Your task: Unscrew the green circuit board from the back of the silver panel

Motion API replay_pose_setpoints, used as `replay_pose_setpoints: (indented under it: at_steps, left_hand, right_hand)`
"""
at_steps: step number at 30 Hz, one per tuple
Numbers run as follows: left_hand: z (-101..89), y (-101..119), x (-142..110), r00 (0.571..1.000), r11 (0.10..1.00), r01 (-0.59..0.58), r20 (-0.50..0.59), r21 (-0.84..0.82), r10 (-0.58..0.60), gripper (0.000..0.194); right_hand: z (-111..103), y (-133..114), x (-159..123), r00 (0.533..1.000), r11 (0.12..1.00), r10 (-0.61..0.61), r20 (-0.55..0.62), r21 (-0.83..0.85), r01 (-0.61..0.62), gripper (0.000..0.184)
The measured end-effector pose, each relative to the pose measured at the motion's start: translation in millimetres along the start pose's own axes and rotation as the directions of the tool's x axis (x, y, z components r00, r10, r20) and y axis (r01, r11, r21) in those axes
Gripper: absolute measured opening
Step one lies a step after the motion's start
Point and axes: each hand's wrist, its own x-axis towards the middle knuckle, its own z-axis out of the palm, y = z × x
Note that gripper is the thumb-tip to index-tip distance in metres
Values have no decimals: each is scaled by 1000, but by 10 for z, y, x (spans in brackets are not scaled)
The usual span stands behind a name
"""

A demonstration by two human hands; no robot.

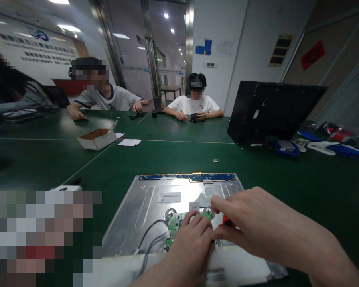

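Note:
A flat metal display panel [128, 223] lies on the table in front of me, its back facing up. Along its far edge runs a narrow blue circuit strip [182, 177]. On the panel's middle sits a green circuit board [174, 224], with dark and grey cables [151, 243] leading from its left side. My left hand [196, 241] is closed over this board, fingers bent and together, hiding much of it. Beside it, at the board's right edge, my right hand [242, 213] pinches an orange-handled tool [228, 221]; its tip is hidden.
A black monitor housing [272, 113] stands at the right, near blue and white tools [329, 147]. A cardboard box [97, 139] and white paper [129, 142] lie at the left. Co-workers sit across the green table [173, 153]. The lower left is pixelated.

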Motion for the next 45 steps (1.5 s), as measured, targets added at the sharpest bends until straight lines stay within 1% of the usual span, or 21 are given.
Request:
replay_pose_setpoints:
  at_steps: [5,8,12,15,17,19,21,23,27,29,31,34,37,41,45]
  left_hand:
    - [3,12,4,1000,999,20,6,39,-21,9]
    - [19,11,7,1000,998,6,2,59,-6,7]
    - [39,8,9,1000,998,5,-7,61,-4,10]
    - [29,20,10,1000,997,4,-7,79,-4,9]
    - [19,27,12,1000,996,15,-5,89,-14,9]
    - [18,25,15,1000,996,21,-2,87,-20,11]
    - [30,14,17,1000,997,12,-12,80,-11,11]
    - [46,-1,17,1000,997,-5,-22,77,7,11]
    - [54,-4,16,1000,996,5,-4,86,-5,4]
    - [47,8,17,1000,996,15,-14,87,-14,2]
    - [39,20,20,999,996,13,-32,90,-10,2]
    - [30,30,24,999,996,14,-41,88,-10,0]
    - [23,29,18,999,998,22,-29,56,-20,3]
    - [13,15,0,1000,1000,8,-16,17,-8,8]
    - [-10,2,-2,1000,1000,-14,3,-13,14,16]
  right_hand:
    - [-15,-4,-19,1000,1000,-22,3,1,22,3]
    - [-15,-16,-47,999,999,-41,-8,2,41,10]
    - [-3,-41,-38,1000,999,15,23,36,-16,11]
    - [-8,-49,-19,998,999,44,50,17,-45,10]
    - [-19,-43,-20,998,999,34,49,6,-34,10]
    - [-31,-36,-34,1000,1000,-5,24,22,5,10]
    - [-36,-35,-50,999,998,-49,-3,43,50,13]
    - [-31,-42,-54,998,996,-65,-7,55,65,14]
    - [0,-52,-23,999,999,29,19,22,-29,8]
    - [5,-42,-11,999,999,44,14,-2,-44,5]
    - [-5,-28,-16,1000,1000,10,1,-9,-10,3]
    - [-29,-17,-42,998,999,-53,-22,-14,53,9]
    - [-30,-18,-58,999,999,-48,-14,-16,48,13]
    - [1,-6,-41,1000,1000,14,18,-15,-14,7]
    - [-1,4,-42,1000,1000,-10,-8,-12,9,5]
